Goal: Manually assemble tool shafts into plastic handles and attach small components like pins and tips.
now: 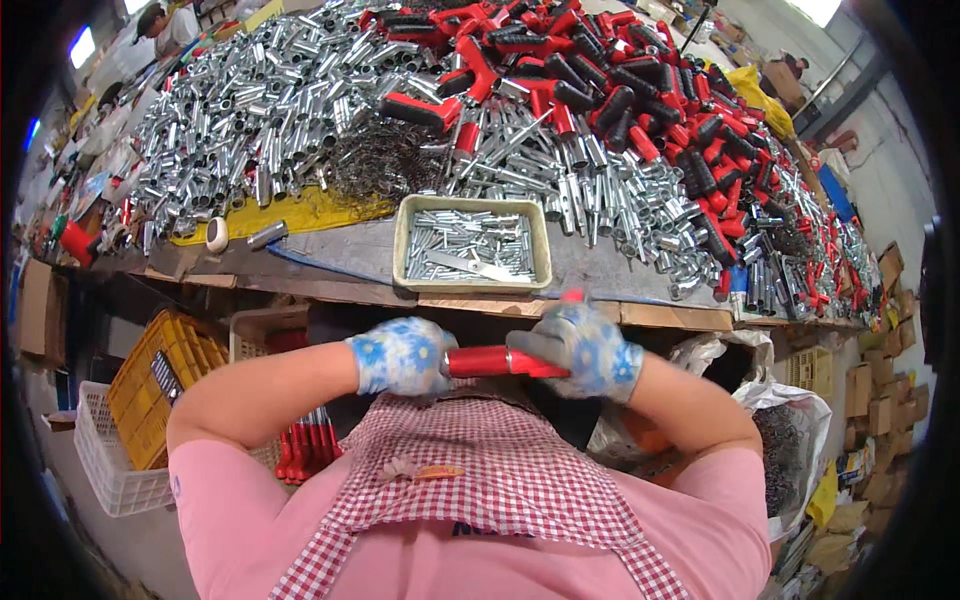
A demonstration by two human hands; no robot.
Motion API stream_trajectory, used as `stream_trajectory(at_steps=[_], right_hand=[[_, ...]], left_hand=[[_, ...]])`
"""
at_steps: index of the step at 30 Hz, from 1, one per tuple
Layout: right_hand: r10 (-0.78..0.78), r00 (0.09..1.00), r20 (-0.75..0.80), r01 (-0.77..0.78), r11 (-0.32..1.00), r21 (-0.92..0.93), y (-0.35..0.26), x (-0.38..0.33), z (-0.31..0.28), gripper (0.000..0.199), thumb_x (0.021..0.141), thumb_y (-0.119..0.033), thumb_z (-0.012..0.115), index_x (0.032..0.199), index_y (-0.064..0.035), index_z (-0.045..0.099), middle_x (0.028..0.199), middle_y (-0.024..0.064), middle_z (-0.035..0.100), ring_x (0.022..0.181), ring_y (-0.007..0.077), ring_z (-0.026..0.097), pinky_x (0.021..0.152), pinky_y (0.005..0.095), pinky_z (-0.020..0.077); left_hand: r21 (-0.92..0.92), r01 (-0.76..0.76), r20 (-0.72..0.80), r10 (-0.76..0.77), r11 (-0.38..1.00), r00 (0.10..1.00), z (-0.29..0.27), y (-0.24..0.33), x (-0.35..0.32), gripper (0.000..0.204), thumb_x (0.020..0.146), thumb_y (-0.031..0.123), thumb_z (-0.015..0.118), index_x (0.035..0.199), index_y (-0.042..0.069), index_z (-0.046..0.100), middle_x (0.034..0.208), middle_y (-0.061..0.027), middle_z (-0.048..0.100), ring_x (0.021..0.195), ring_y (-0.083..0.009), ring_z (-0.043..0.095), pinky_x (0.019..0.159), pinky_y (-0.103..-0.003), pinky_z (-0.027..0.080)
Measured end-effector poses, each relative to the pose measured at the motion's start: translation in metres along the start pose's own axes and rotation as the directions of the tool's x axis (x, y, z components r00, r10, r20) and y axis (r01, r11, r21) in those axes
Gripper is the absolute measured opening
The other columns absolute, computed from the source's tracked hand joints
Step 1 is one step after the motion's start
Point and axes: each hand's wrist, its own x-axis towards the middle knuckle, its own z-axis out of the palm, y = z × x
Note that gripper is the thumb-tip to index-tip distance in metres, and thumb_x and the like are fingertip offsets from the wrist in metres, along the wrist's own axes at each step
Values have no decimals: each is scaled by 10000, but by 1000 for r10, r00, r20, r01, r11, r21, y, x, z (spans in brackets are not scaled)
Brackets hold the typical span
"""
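Tool, red, is spanning left hand and right hand; both hands' fingers are gripping it, curled closed.

Pink shirt, red-checked apron

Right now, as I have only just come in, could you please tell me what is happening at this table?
A person in a checked apron holds a red tubular piece in front of the body, the gloved left hand at one end and the gloved right hand, slightly blurred, at the other. On the table just beyond stands a cream tray with small metal pins. Behind it lie heaps of silver tubes, to the left, and red-and-black handles, mostly to the right.
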Motion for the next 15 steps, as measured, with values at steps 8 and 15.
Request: stream_trajectory(at_steps=[8,15], right_hand=[[396,894,209,-448,798,403,-17,-7,10,532,700,-202,735,1198,-74,602,920,166,683,859,325,671,778,396,535],[482,856,185,-510,733,449,-25,27,-24,571,682,-162,699,1220,-8,581,925,160,666,850,288,663,775,349,514]], left_hand=[[334,199,-217,-131,921,967,-1,6,7,200,734,166,627,898,51,615,709,-153,663,682,-329,682,608,-444,537],[520,219,-595,166,826,787,-44,-5,3,61,749,146,587,790,103,602,645,-82,628,604,-280,650,532,-410,507]])
